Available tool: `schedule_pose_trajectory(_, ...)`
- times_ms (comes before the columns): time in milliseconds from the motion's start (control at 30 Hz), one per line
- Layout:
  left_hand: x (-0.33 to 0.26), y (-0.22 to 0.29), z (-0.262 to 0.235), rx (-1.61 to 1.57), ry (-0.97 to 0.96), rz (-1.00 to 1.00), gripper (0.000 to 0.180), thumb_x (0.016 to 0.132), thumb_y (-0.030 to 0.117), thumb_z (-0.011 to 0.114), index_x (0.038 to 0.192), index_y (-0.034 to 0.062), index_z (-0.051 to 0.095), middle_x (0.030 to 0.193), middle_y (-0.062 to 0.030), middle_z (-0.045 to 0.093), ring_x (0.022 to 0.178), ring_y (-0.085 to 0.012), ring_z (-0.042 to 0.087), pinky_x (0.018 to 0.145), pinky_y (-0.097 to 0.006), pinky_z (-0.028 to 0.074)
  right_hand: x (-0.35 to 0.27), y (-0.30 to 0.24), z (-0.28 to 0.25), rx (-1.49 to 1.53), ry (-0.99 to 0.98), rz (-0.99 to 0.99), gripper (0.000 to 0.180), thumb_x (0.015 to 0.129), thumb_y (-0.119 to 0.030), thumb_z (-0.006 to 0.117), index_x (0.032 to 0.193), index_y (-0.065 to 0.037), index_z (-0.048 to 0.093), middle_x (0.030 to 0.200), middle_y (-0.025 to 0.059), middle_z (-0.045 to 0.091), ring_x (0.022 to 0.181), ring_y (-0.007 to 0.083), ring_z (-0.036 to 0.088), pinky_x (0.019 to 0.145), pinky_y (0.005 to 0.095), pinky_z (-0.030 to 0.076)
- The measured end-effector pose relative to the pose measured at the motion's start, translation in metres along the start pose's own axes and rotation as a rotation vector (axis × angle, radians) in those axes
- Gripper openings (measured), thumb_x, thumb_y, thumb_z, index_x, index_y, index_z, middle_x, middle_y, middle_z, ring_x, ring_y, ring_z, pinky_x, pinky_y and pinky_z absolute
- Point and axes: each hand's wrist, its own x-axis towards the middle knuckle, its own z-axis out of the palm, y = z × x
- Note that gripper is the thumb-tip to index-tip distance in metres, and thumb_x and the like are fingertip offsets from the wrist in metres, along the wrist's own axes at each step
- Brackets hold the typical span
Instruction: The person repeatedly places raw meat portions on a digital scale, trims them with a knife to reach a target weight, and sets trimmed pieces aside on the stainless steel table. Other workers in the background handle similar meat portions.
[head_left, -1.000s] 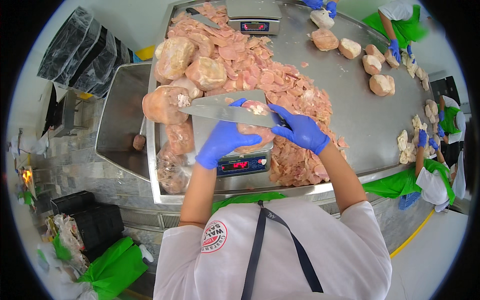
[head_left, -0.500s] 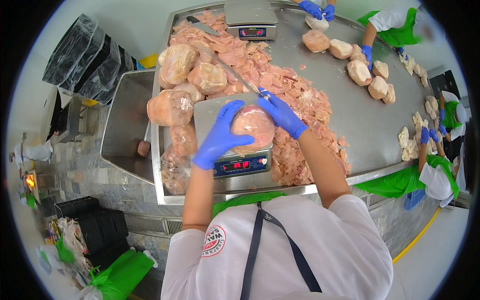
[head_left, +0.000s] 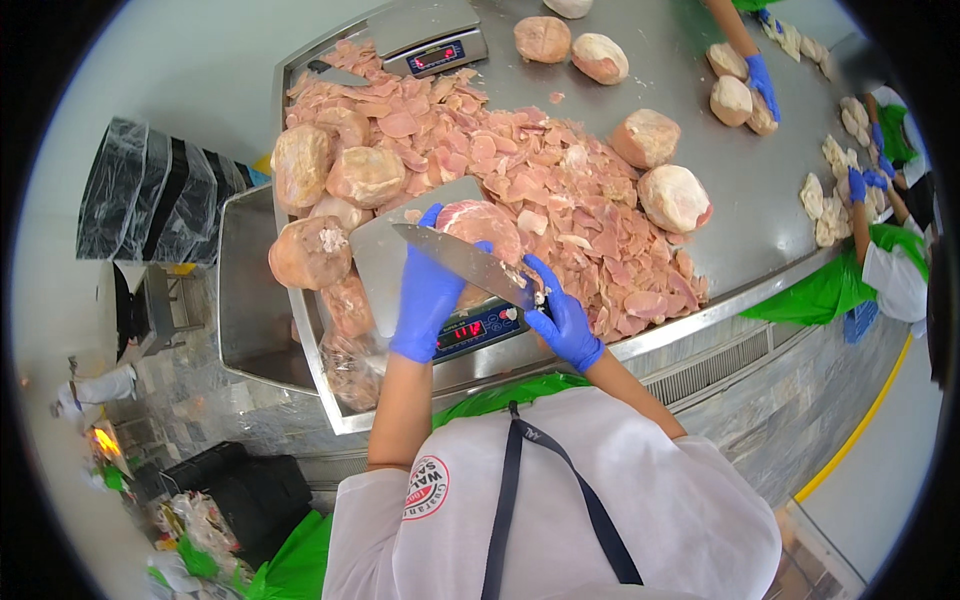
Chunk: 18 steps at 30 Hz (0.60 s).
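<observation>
Both my hands wear blue gloves over a digital scale (head_left: 476,328) at the near edge of a steel table (head_left: 730,190). My left hand (head_left: 428,290) grips a round pink lump of meat (head_left: 480,225) resting on the scale's steel platter (head_left: 378,258). My right hand (head_left: 562,322) holds the handle of a large knife (head_left: 462,262), whose broad blade lies across the near side of the lump, pointing left. A wide heap of thin meat slices (head_left: 520,170) covers the table behind the scale.
Several whole meat lumps (head_left: 330,180) are stacked left of the scale, others (head_left: 672,195) lie to the right. A second scale (head_left: 428,40) stands at the far edge. Other people's blue-gloved hands (head_left: 762,80) work at the right side. A steel tub (head_left: 245,290) sits on the left.
The knife has swung from behind the lump to across its near side, and my right hand has come back toward the table's near edge. My left hand stays on the lump.
</observation>
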Motion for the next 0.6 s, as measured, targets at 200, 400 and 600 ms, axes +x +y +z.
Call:
schedule_pose_trajectory(200, -0.003, 0.002, 0.001, -0.224, -0.086, 0.016, 0.084, 0.081, 0.021, 0.084, 0.148, -0.0017, 0.038, 0.124, -0.0124, 0.061, 0.113, -0.0184, 0.059, 0.099, -0.032, 0.048, 0.016, -0.006, 0.012, -0.052, 0.162, -0.056, 0.084, 0.091, -0.049, 0.066, 0.157, -0.011, 0.030, 0.077, 0.0180, 0.065, 0.063, 0.0333, 0.063, 0.061, 0.0403, 0.049)
schedule_pose_trajectory(400, -0.007, -0.004, 0.008, -0.191, -0.094, -0.003, 0.082, 0.076, 0.022, 0.085, 0.143, -0.0010, 0.045, 0.137, -0.0144, 0.055, 0.128, -0.0255, 0.051, 0.108, -0.037, 0.042, 0.054, -0.011, -0.010, 0.187, 0.120, -0.087, 0.083, 0.094, -0.052, 0.060, 0.158, -0.012, 0.026, 0.116, 0.0212, 0.066, 0.096, 0.0330, 0.066, 0.084, 0.0398, 0.051)
schedule_pose_trajectory(600, 0.007, -0.008, 0.006, -0.302, -0.065, -0.039, 0.078, 0.076, 0.021, 0.085, 0.142, -0.0013, 0.049, 0.133, -0.0140, 0.059, 0.123, -0.0225, 0.056, 0.106, -0.035, 0.044, 0.015, 0.010, -0.007, 0.090, 0.038, -0.071, 0.083, 0.093, -0.055, 0.059, 0.157, -0.011, 0.028, 0.123, 0.0197, 0.065, 0.081, 0.0318, 0.069, 0.076, 0.0391, 0.052)
